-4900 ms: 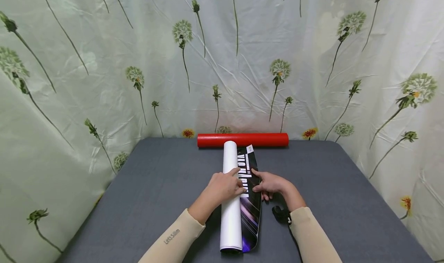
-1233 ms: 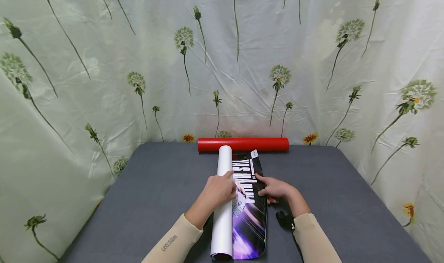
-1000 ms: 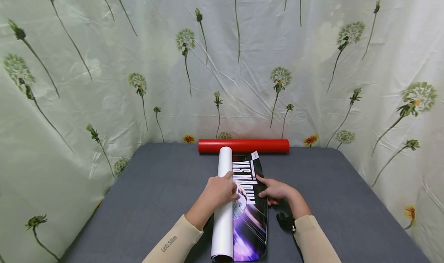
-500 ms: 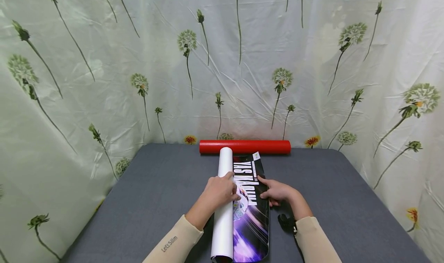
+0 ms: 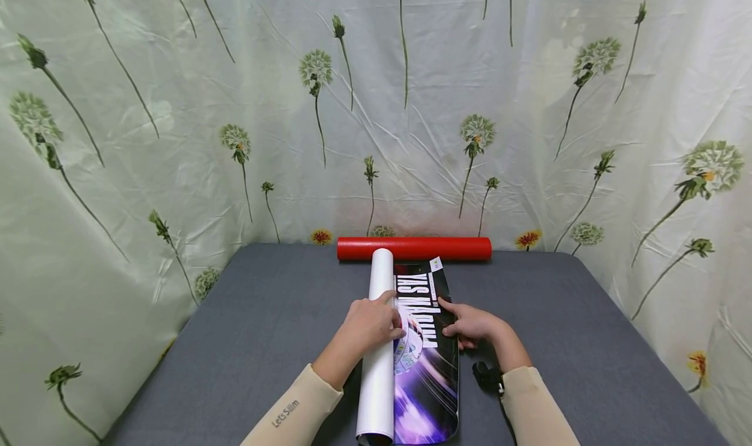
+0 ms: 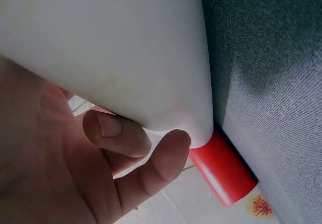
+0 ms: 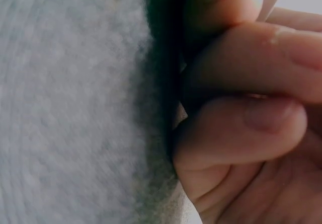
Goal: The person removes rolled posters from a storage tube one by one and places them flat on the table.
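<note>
The left hand [image 5: 369, 323] is gripping the white cylindrical roll [image 5: 376, 400] of a partly unrolled, glossy black-and-purple poster [image 5: 420, 394] with bent fingers; the right hand [image 5: 474, 323] is pinching the poster's free edge. The poster is lying on a dark-grey table [image 5: 264, 309].

I saw a red tube [image 5: 423, 247] at the back of a gray table [image 5: 558, 341], near a flowery curtain [image 5: 423, 61].
</note>
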The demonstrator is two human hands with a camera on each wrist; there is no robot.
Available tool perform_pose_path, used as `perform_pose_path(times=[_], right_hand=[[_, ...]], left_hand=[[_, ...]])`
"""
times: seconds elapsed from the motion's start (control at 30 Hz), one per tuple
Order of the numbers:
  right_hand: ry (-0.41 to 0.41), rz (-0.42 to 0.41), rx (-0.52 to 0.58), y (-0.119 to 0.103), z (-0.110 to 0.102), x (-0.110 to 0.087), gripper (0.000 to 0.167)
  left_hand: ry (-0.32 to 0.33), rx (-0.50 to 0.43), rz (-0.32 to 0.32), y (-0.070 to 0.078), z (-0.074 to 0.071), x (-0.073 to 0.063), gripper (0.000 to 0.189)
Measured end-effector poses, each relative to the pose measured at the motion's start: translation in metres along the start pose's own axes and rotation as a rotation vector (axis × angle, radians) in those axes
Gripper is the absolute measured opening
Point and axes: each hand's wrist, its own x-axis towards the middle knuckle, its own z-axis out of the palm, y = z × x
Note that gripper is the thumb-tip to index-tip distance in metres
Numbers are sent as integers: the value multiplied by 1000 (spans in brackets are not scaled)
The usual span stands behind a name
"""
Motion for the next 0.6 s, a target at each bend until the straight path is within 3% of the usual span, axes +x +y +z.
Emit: perform_pose_path(times=[0.23,0.43,0.6], right_hand=[[2,8,6,1,-1,-1,82],[-14,1,19,4,-4,-1,83],[-26,-1,30,6,-5,-1,83]], left_hand=[[28,14,31,-3,1,-1,10],[-50,14,0,0,-1,0,19],[-71,21,-4,0,-1,1,19]])
